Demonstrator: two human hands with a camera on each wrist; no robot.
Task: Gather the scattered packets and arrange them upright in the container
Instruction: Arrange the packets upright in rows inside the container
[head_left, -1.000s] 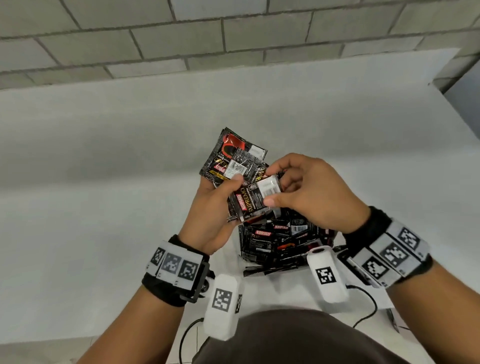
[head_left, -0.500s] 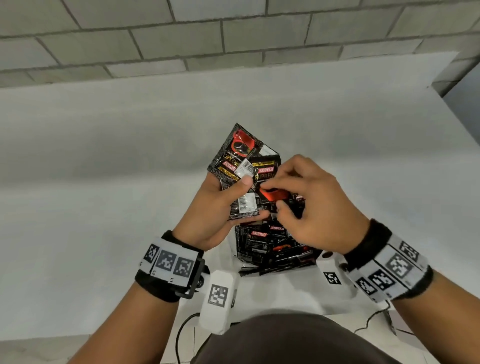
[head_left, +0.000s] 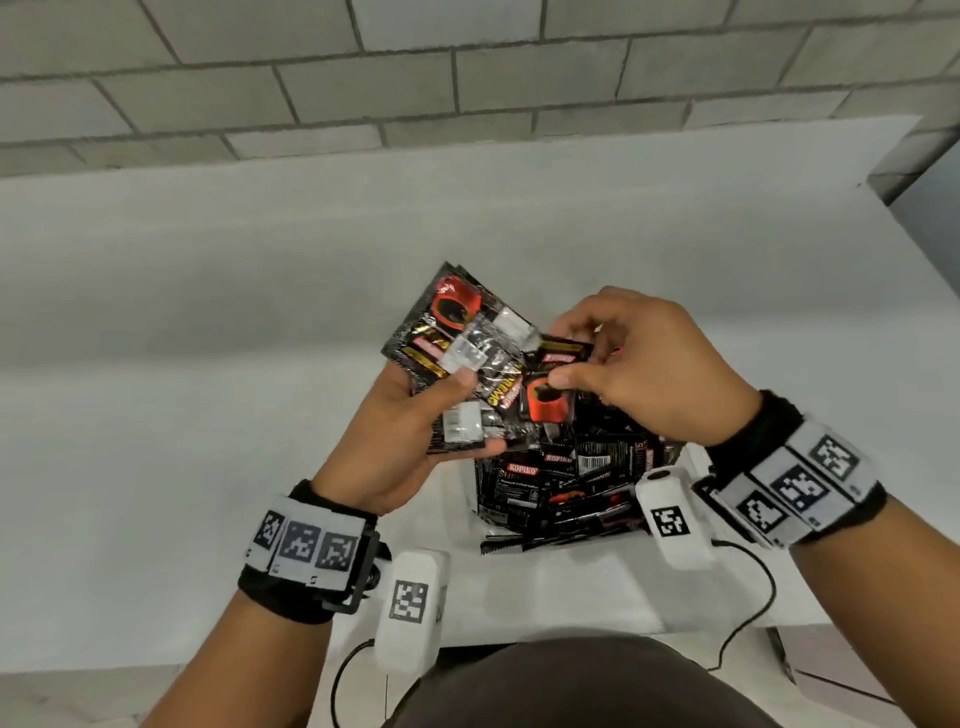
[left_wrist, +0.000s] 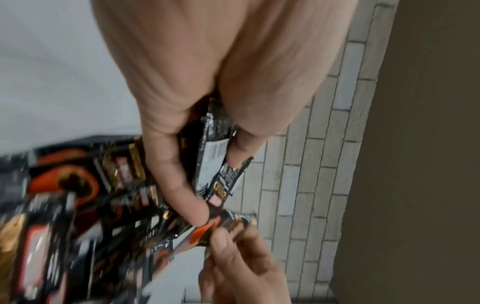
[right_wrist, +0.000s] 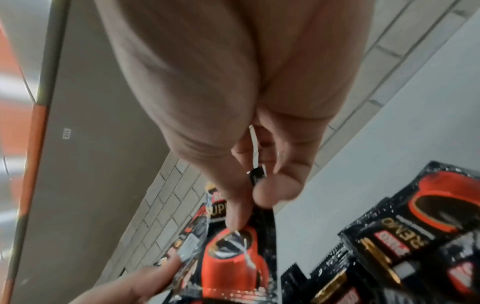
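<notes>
Two hands work at the centre of the head view, above a white table. The left hand, centre-left, grips a fanned stack of black packets, thumb pressed across their faces and fingers curled behind. The right hand, centre-right, pinches one packet with a red cup print between thumb and fingertips, its edge touching the fan. Just below both hands, a pile of further packets lies loose; whether it sits inside a container cannot be told, as no wall or rim is distinguishable. A grey block wall fills the upper frame. The step in hand appears to be adding the pinched packet to the held stack. To do this well, the packet should probably be slid in edge-first, parallel to the others, with printed faces turned the same way; the left thumb would need to lift briefly to admit it, then clamp again. The glossy foil looks slippery, so a loosened fan may spill.
</notes>
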